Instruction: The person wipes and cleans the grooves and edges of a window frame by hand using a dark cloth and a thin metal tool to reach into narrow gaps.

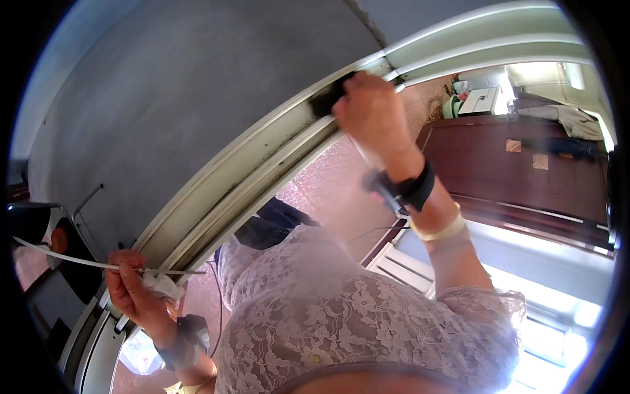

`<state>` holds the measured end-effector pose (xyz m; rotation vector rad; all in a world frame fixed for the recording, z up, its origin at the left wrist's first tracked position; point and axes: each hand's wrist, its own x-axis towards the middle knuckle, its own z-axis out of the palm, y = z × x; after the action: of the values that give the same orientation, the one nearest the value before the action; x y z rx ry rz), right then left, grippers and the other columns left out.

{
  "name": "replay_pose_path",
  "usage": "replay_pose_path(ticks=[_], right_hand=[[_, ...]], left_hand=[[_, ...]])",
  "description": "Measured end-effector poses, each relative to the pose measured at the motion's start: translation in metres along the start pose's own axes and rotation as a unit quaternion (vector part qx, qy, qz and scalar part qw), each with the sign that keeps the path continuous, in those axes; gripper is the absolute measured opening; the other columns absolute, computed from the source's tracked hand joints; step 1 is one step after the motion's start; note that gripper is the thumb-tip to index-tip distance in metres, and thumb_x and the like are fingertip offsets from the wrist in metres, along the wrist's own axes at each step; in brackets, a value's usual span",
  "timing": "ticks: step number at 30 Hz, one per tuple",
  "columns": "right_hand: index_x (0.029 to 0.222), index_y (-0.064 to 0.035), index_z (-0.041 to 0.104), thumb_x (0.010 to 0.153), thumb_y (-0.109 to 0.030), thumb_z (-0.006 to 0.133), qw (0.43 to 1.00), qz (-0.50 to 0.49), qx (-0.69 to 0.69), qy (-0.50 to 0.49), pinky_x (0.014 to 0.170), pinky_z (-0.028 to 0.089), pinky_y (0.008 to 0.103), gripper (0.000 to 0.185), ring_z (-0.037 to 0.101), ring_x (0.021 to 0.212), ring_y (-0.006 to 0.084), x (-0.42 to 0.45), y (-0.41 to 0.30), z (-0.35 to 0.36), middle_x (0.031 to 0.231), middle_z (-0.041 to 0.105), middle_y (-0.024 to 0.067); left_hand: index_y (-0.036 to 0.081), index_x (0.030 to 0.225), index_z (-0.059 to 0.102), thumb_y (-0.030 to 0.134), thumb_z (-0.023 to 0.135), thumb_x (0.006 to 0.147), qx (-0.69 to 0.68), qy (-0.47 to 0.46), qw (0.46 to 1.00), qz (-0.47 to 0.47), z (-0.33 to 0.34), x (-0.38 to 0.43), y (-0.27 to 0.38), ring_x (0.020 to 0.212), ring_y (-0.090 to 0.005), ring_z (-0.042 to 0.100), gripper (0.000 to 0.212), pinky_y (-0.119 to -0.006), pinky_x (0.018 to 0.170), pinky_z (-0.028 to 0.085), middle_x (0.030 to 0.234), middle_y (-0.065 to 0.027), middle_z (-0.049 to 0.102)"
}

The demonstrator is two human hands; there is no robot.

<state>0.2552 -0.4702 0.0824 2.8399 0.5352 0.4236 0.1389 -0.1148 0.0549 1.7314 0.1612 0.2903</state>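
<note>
A pale metal sliding-track frame [216, 197] with dirty grooves runs diagonally before me, dark specks along its channels. Near its upper end my right hand [376, 118] is closed on a dark, blurred object [330, 98], maybe a brush or cloth, set against the groove. A black band is around that wrist. At the lower left my left hand [135, 290] pinches a thin white strip [74, 258], whose long end curves out to the left. A crumpled white tissue or cloth [162, 286] is also held there, next to the frame.
A smooth grey surface [197, 88] borders the frame's far side. To the right are a dark red wooden panel [492, 167], a white box [485, 102] and a white slatted piece [401, 266]. A metal-framed chair [74, 236] stands at left. A black cord [220, 310] crosses the pinkish floor.
</note>
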Motion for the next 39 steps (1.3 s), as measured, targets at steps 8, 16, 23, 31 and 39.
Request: replay_pose_path(ticks=[8, 16, 23, 31, 39], right_hand=[[0.077, -0.0025, 0.061, 0.068, -0.001, 0.058, 0.974, 0.037, 0.194, 0.107, 0.063, 0.046, 0.0347, 0.009, 0.057, 0.072, 0.0291, -0.006, 0.044, -0.003, 0.078, 0.058, 0.0124], [0.087, -0.0046, 0.06, 0.072, -0.014, 0.064, 0.956, 0.159, 0.244, -0.025, 0.06, 0.047, 0.0309, 0.018, 0.059, 0.065, 0.0254, 0.0, 0.053, -0.001, 0.077, 0.061, 0.0095], [0.08, -0.0061, 0.054, 0.074, -0.01, 0.054, 0.985, 0.135, -0.005, 0.104, 0.059, 0.047, 0.0411, 0.007, 0.058, 0.07, 0.0343, 0.01, 0.086, 0.012, 0.078, 0.057, 0.0153], [0.081, -0.0061, 0.053, 0.071, -0.006, 0.059, 0.996, 0.08, 0.022, 0.035, 0.062, 0.046, 0.039, 0.011, 0.055, 0.073, 0.0343, 0.017, 0.108, 0.01, 0.083, 0.054, 0.0135], [0.085, -0.0028, 0.055, 0.07, -0.007, 0.049, 0.967, -0.014, -0.226, -0.114, 0.077, 0.039, 0.0361, 0.017, 0.051, 0.091, 0.0247, -0.011, 0.08, 0.005, 0.083, 0.056, 0.0077]], left_hand=[[0.002, 0.077, 0.047, 0.013, 0.039, 0.09, 0.015, 0.006, 1.0, 0.015, 0.004, 0.004, 0.003, 0.066, -0.0087, 0.036, 0.019, -0.022, 0.06, 0.027, 0.073, -0.0025, 0.043], [0.002, 0.077, 0.048, 0.013, 0.04, 0.09, 0.015, 0.037, 0.999, -0.016, -0.002, -0.001, -0.002, 0.067, -0.0078, 0.038, 0.019, -0.021, 0.061, 0.029, 0.074, -0.0021, 0.046], [0.002, 0.078, 0.047, 0.01, 0.04, 0.09, -0.029, 0.027, 0.999, 0.002, -0.001, -0.001, -0.002, 0.068, -0.0083, 0.039, 0.017, -0.021, 0.062, 0.029, 0.076, -0.0029, 0.046], [0.001, 0.078, 0.046, 0.009, 0.039, 0.09, -0.03, 0.012, 0.999, 0.016, 0.0, 0.0, -0.004, 0.069, -0.0097, 0.039, 0.016, -0.021, 0.063, 0.03, 0.077, -0.0042, 0.046], [0.001, 0.077, 0.046, 0.007, 0.037, 0.089, 0.008, 0.011, 1.0, 0.012, 0.0, 0.0, -0.001, 0.069, -0.0099, 0.038, 0.016, -0.022, 0.062, 0.029, 0.075, -0.0037, 0.044]])
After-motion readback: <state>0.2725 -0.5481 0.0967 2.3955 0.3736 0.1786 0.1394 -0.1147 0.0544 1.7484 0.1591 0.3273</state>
